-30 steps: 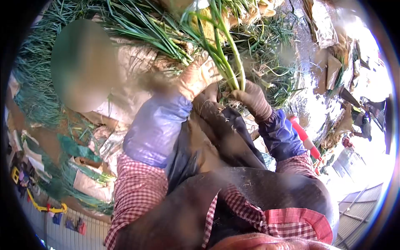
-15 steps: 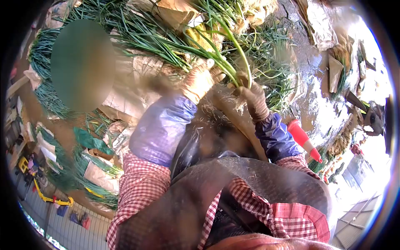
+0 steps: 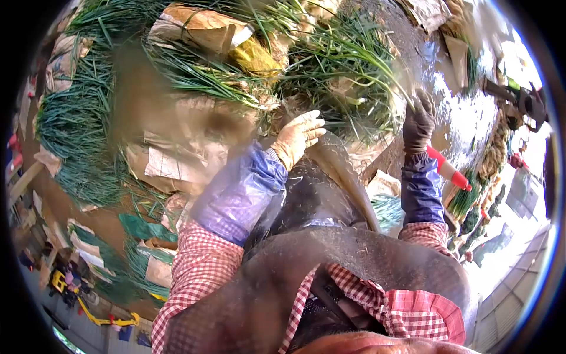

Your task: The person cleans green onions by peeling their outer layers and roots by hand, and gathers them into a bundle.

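Observation:
My left hand (image 3: pixel 299 139), in a pale work glove, is stretched out with nothing in it. It hovers above my dark apron, just short of a heap of green onions (image 3: pixel 330 97). My right hand (image 3: pixel 419 121), in a darker, dirty glove, is out to the right. Its fingers are closed round the lower end of a few green onions (image 3: pixel 386 69), whose long leaves reach up and left over the heap. The roots are hidden by the glove.
Bundles of green onions (image 3: pixel 73 127) lie at the left, among brown paper sacks (image 3: pixel 200 26) and a yellow piece of packing (image 3: pixel 254 57). A red and white cone (image 3: pixel 448 168) lies beside my right forearm. Wet ground (image 3: pixel 451 106) shines at the right.
My right hand has swung right, away from the left, carrying green onions. My left hand has let go of the stalks, dropped slightly and straightened its fingers.

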Tool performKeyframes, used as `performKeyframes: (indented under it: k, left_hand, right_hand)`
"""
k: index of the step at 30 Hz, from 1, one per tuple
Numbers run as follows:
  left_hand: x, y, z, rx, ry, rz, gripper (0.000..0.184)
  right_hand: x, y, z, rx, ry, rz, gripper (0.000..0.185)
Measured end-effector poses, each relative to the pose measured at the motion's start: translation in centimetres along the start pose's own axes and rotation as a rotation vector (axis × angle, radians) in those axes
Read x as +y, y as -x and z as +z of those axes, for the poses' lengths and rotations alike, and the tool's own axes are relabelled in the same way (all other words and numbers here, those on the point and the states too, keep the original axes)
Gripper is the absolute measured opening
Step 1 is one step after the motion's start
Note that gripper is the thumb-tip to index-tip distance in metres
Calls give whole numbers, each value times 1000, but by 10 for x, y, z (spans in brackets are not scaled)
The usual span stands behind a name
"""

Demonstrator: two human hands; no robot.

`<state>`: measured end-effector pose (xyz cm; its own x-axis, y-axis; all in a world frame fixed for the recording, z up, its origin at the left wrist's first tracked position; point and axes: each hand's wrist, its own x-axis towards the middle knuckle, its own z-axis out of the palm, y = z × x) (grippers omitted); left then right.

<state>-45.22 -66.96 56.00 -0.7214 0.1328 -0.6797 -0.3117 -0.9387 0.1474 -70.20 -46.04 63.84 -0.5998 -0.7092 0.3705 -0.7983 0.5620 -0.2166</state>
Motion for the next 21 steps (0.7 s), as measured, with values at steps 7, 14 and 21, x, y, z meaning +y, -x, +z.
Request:
performKeyframes:
  k: [7, 14, 21]
  left_hand:
    - [-1, 3, 22, -226, 174, -2, 49]
    - [10, 7, 21, -255, 342, -32, 21]
    - [16, -13, 24, -245, 199, 170, 27]
  right_hand:
    - [-100, 44, -15, -484, 57, -324, 19]
    - [-114, 72, -42, -483, -18, -220, 27]
    - [-60, 150, -18, -259, -548, 492, 22]
